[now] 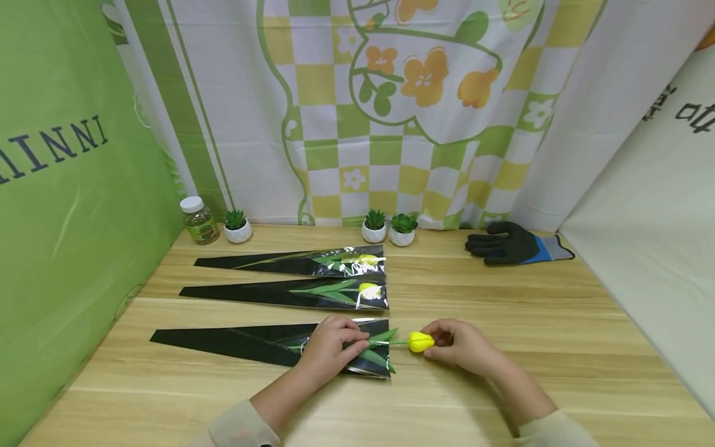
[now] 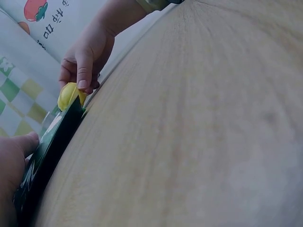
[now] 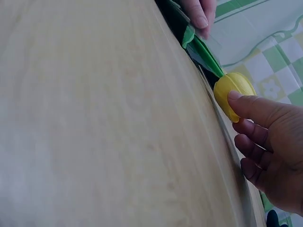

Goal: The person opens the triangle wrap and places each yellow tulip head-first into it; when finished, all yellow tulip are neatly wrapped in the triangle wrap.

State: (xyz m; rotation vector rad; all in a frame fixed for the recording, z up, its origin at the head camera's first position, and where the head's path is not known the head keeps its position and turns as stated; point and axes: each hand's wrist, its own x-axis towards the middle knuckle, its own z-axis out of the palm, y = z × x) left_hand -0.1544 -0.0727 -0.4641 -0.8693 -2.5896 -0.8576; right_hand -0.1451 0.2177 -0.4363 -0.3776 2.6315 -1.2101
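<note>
A yellow artificial tulip [image 1: 421, 341] sticks out of the open right end of a black flower sleeve with a clear front [image 1: 223, 343]. Its stem and part of its green leaves [image 3: 203, 56] lie inside. My right hand [image 1: 460, 347] pinches the bloom between thumb and fingers, as the right wrist view shows up close. Across the sleeve near its wide end rests my left hand [image 1: 332, 344], fingertips and thumb on the clear film over the leaves. Behind lie two more black sleeves [image 1: 240, 293], [image 1: 262, 263], each with a yellow tulip inside.
Along the back of the wooden table [image 1: 503, 298] stand a lidded jar [image 1: 200, 221] and several small potted succulents [image 1: 238, 227], [image 1: 374, 227], [image 1: 403, 230]. A black and blue work glove [image 1: 514, 244] lies at the back right. Patterned curtains hang behind.
</note>
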